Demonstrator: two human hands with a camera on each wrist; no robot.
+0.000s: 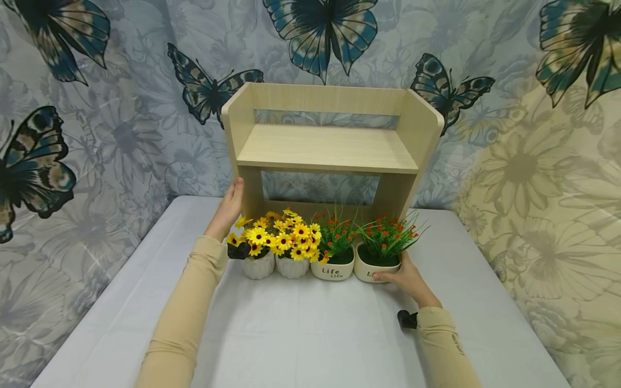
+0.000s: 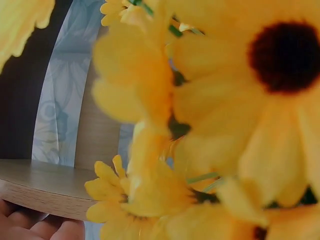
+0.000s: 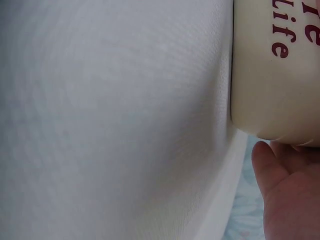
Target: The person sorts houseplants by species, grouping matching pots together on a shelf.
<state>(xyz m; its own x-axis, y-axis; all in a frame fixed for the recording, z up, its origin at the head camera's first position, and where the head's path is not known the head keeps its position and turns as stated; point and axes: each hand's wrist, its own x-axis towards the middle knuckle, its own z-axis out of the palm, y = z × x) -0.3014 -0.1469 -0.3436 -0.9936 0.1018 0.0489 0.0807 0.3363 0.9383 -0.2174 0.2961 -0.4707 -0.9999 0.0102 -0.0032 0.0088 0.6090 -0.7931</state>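
A light wooden two-tier shelf [image 1: 327,145] stands at the back of the table. My left hand [image 1: 229,210] rests against its left outer side, fingers stretched up along the panel. In the left wrist view, fingertips [image 2: 60,229] lie along the board's edge, and yellow flowers fill much of the picture. My right hand [image 1: 409,277] grips the rightmost cream flowerpot [image 1: 365,269] by its right side, thumb across the front and other fingers partly hidden behind. Red-flowered grass grows from this pot. Its "Life" lettering shows in the right wrist view beside the hand [image 3: 295,192].
Left of the gripped pot, in one row before the shelf, stand another cream pot [image 1: 332,271] with red flowers and two white pots with yellow flowers [image 1: 291,237]. A white cloth [image 1: 310,334] covers the table. Butterfly-patterned fabric [image 1: 131,140] hangs behind and at both sides.
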